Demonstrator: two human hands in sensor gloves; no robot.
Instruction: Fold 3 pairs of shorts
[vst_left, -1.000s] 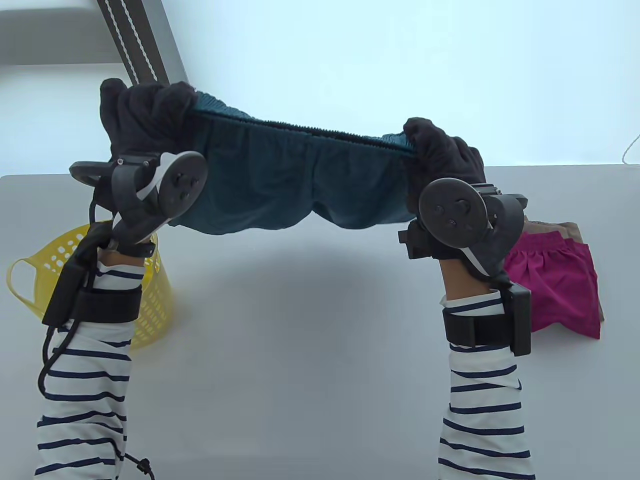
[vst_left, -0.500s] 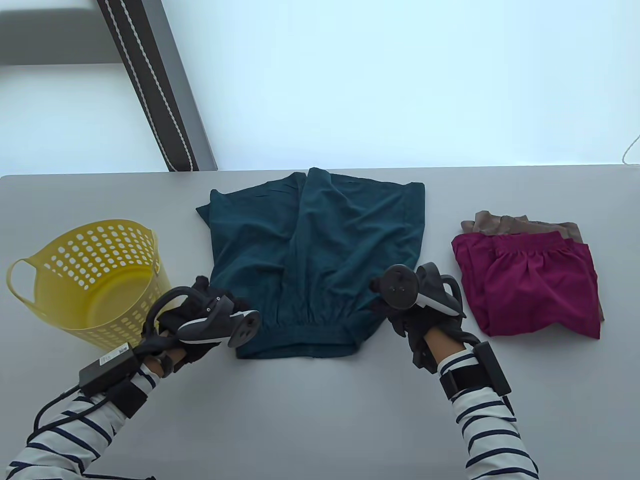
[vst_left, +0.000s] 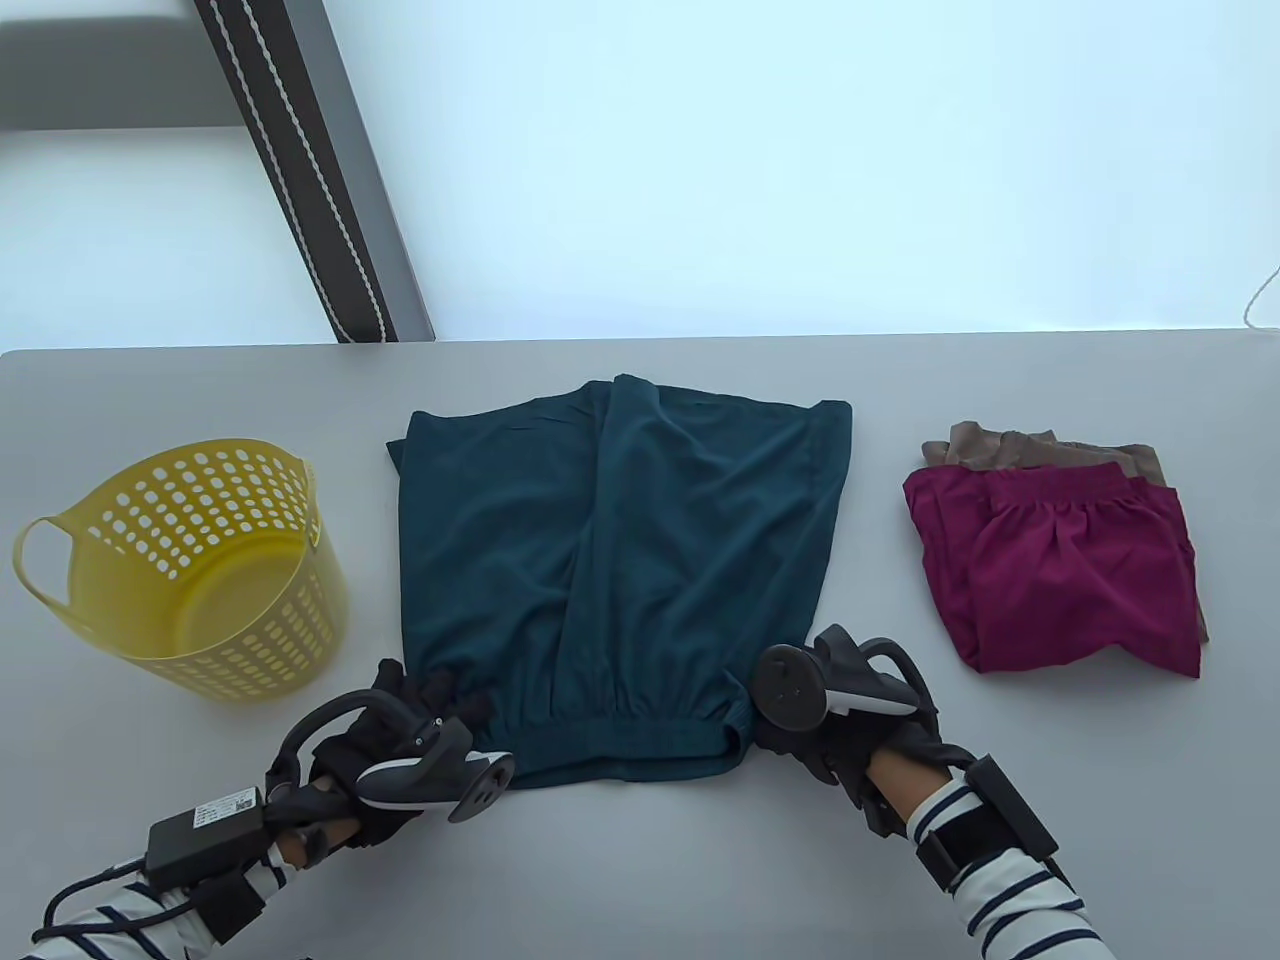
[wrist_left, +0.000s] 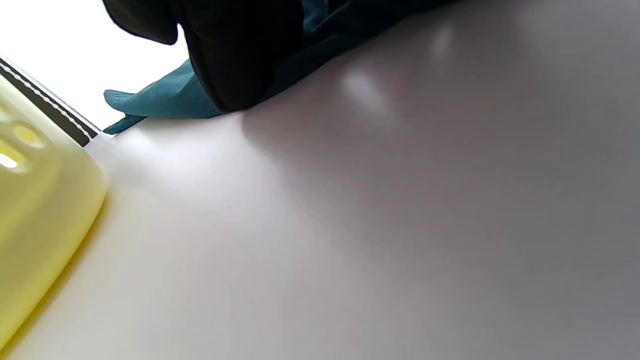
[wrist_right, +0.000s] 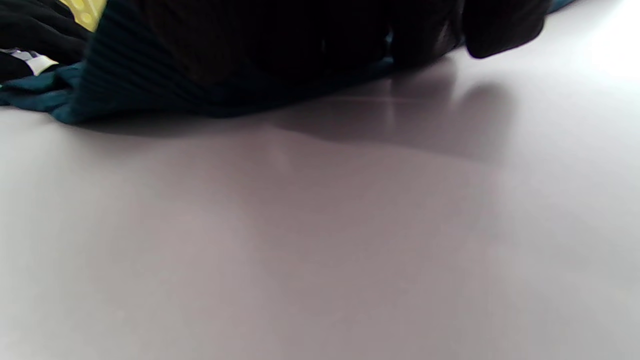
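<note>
The teal shorts lay flat on the table. The left hand and right hand each gripped a waistband corner.

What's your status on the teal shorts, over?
Left hand and right hand grip waistband corners. Teal shorts flat on table, unfolded. Nothing in the way.

Teal shorts lie flat, waistband nearest the table's front edge; folded magenta shorts atop tan shorts, to their right.
</note>
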